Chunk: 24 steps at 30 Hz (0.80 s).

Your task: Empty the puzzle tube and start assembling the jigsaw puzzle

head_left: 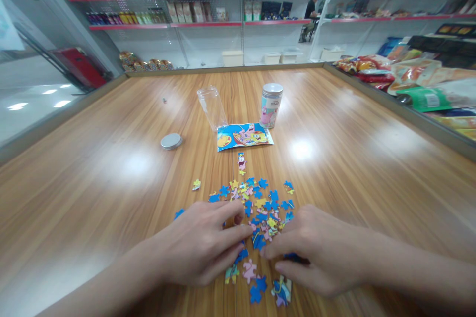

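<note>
The left hand (211, 240) and right hand (316, 247) (thumbs and forefingers parted) reach among loose jigsaw pieces (250, 270) on the tabletop (364, 173); 1 lidded can (270, 107) stands farther off.

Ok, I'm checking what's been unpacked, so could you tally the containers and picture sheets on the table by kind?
Clear container: 1
Printed canister: 1
Picture sheet: 1
Total: 3, leaving out the puzzle pieces, which overlap and are partly hidden.
</note>
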### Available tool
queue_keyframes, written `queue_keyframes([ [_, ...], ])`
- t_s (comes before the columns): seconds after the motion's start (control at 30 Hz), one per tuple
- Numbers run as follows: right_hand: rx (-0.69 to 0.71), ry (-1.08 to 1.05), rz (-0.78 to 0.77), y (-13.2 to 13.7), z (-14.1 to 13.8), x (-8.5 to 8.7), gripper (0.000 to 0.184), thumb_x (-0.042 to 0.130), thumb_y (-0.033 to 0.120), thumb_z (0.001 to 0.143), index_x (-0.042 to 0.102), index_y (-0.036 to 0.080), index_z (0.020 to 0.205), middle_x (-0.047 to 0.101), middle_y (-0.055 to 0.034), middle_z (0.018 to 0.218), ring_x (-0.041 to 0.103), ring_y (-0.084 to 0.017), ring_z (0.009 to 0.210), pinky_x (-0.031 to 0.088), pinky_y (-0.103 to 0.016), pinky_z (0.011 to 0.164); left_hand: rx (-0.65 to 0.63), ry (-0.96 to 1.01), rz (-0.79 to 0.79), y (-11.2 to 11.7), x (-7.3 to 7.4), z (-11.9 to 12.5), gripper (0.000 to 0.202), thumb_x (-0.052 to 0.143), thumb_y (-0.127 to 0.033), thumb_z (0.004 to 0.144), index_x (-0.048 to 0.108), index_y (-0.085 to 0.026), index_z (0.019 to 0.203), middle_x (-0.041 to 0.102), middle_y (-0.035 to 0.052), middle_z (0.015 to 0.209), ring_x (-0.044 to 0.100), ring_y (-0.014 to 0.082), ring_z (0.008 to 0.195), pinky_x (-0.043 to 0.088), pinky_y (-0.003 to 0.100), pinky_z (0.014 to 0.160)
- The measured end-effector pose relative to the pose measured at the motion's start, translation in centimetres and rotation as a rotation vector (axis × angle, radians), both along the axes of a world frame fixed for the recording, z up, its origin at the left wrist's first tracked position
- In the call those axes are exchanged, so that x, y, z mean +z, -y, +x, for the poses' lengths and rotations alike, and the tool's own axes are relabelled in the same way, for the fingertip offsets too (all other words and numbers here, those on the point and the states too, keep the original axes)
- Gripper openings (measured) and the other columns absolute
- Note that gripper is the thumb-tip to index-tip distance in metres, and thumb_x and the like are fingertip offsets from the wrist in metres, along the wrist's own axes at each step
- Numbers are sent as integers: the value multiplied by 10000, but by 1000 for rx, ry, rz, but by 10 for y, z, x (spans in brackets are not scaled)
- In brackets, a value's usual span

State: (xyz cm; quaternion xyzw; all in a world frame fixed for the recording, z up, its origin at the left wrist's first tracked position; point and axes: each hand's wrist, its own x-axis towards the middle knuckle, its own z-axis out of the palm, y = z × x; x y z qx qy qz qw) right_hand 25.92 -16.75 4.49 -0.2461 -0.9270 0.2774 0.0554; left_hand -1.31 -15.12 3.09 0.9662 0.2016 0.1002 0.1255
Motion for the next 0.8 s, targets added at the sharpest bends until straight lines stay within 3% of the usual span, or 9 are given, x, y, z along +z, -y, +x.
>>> queue_keyframes([
  [0.27,18,-5,2,0,0,2,94,564,179,848,637,201,795,680,13,738,605,-116,682,374,-221,583,-26,-43,32,2,5,3,257,488,-226,971,613,-240,1195,571,73,1012,570,182,767,472,323,590],
  [0.43,-16,-51,-7,-1,1,1,196,542,187,872,680,201,1010,715,-21,814,629,-138,706,396,-245,600,-18,2,30,-1,6,1,226,504,-210,969,613,-213,1167,581,74,1017,579,171,776,476,308,598],
  [0.6,-27,-31,25,-2,0,0,150,549,167,857,674,192,935,706,-23,793,639,-146,701,399,-251,601,0,24,38,-3,8,-3,174,507,-205,967,633,-197,1087,576,65,985,565,174,760,463,321,592],
  [0.8,-90,3,35,-1,-1,1,196,528,209,904,677,179,1028,713,-44,793,644,-154,703,411,-258,617,-9,-6,38,-3,10,-1,155,497,-207,966,650,-187,983,574,67,964,534,159,703,440,318,571],
])
